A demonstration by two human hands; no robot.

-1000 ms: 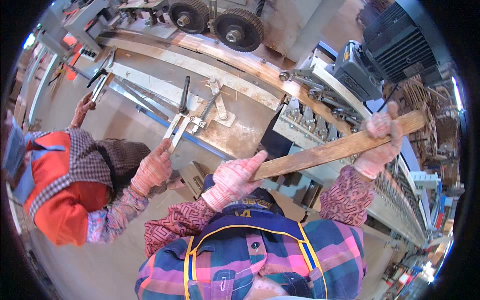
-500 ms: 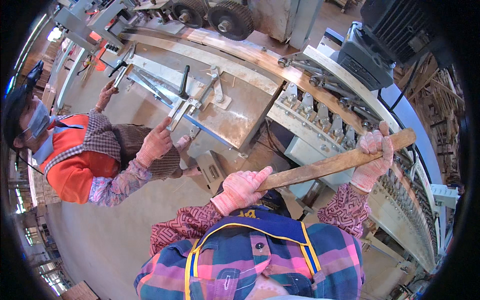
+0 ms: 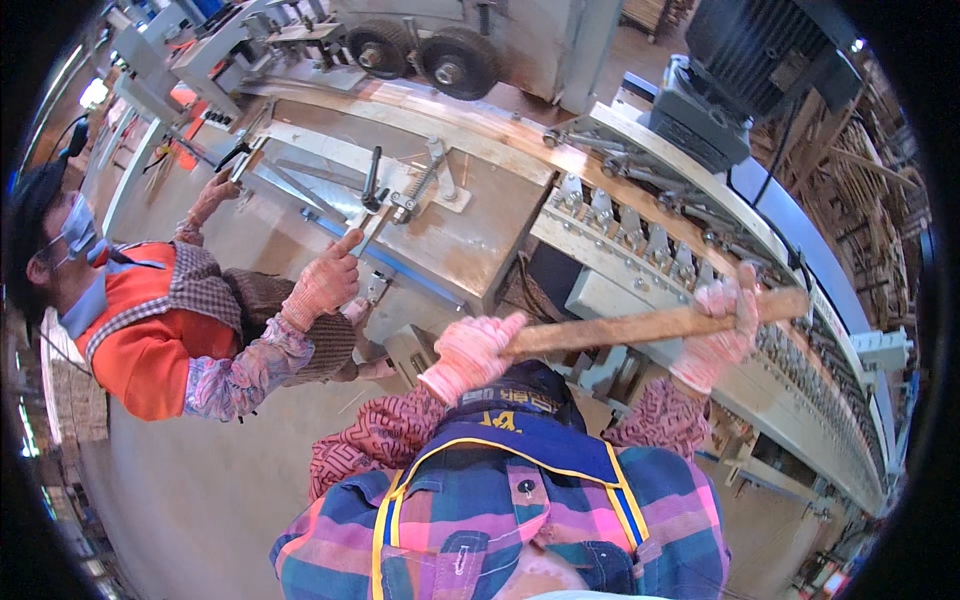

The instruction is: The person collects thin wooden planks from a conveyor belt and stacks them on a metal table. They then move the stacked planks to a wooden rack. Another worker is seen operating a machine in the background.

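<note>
A brown wooden board (image 3: 615, 331) lies across in front of my chest, with both gloved hands on it. My left hand (image 3: 468, 352), in a pinkish-white knit glove, is closed round its left end. Closer to the right end, my right hand (image 3: 722, 325) grips the board with the fingers over its far edge; this hand is somewhat blurred. Beyond the board runs a long machine rail (image 3: 640, 262) with a row of metal rollers and brackets. A strip of wood (image 3: 672, 222) sits in its track.
At the left a co-worker (image 3: 150, 330) in an orange top and checked apron has gloved hands on a metal guide (image 3: 376, 222) at the machine table (image 3: 470, 245). Dark wheels (image 3: 450, 68) and a motor (image 3: 705, 115) stand beyond. Stacked wood strips (image 3: 865, 170) are at far right.
Both my hands and the board have shifted slightly left, and the board's right end has dropped nearer to level. The co-worker's near hand has moved a little right along the guide.
</note>
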